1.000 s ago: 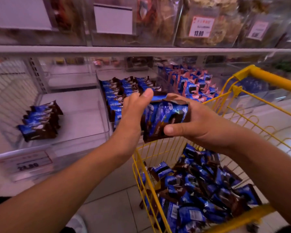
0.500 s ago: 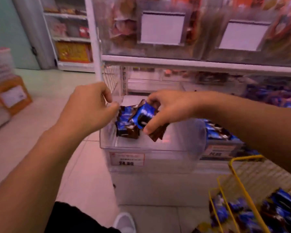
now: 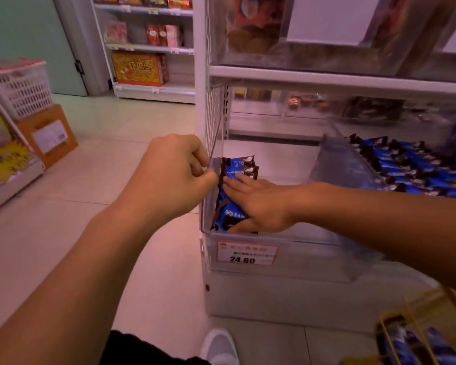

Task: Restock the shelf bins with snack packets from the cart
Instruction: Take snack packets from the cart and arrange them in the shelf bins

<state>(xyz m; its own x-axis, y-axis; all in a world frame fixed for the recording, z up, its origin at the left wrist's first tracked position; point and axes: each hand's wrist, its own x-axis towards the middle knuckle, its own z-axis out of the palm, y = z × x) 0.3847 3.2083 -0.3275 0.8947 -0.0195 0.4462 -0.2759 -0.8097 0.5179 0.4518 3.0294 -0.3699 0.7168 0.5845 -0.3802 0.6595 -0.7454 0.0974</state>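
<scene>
Snack packets [image 3: 233, 192], blue and brown, stand in a row along the left wall of a clear shelf bin [image 3: 282, 255], at its front left corner. The right hand [image 3: 258, 204] lies flat on them, fingers straight and spread, pressing the row toward the bin's left wall; its grip is spread and holds nothing. The left hand [image 3: 174, 177] sits just outside that wall with its fingers curled, thumb and forefinger close together at the wall's upper edge; whether they pinch the edge or only touch it cannot be told.

On the bin's front is a price label [image 3: 246, 254] reading 24.80. To the right, behind a clear divider, a neighbouring bin [image 3: 337, 164] holds many more blue packets [image 3: 416, 167] in rows. A white shelf [image 3: 327, 81] runs above, carrying clear bins with blank white cards. At the lower right corner, part of a yellow wire cart [image 3: 416, 335] shows, with blue packets inside.

Farther left on the tiled floor [image 3: 90, 196] stand a brown cardboard box [image 3: 48, 135] and, above it, a white plastic basket [image 3: 21, 88]. Another shelving unit [image 3: 148, 48] with red and orange boxes stands in the background. A white shoe [image 3: 219, 346] shows at the bottom edge.
</scene>
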